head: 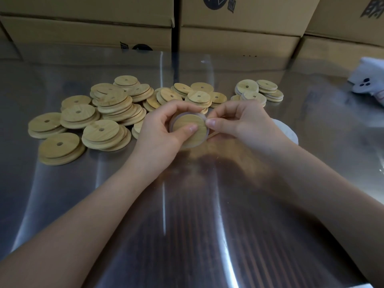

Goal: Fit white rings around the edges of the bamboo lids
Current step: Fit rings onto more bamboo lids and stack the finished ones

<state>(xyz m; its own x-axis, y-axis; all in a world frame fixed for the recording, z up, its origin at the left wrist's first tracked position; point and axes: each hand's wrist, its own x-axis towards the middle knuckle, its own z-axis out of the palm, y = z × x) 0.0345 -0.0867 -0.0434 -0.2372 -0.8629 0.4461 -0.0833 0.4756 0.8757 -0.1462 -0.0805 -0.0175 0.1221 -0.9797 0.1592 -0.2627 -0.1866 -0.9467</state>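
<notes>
- The bamboo lid (188, 121) is held up off the metal table (187, 204), between the two hands and just ahead of the person; its flat face tilts up toward the camera.
- The left hand (164, 129) grips it from the left; the thumb (190, 128) presses on the face and the fingers curl round the far edge and back.
- The right hand (239, 123) is at the lid's right edge; thumb and forefinger are pressed together, pinching the white ring (199, 114) where it meets the rim.
- The ring shows as a pale band along the top and left of the lid; at the lower right it seems to stand off the edge, though how much is seated I cannot tell.
- A disc has no long axis, so what counts is the rim; the loose part lies on the right, nearer the right hand, so that hand would likely stretch the ring down and round while the left steadies or turns the lid.
- A big pile of lids (112, 104) lies behind and to the left; a smaller pile (257, 90) is farther back on the right.
- A white heap (288, 132) sits just behind the right hand, perhaps spare rings; cardboard boxes (228, 38) line the back.
</notes>
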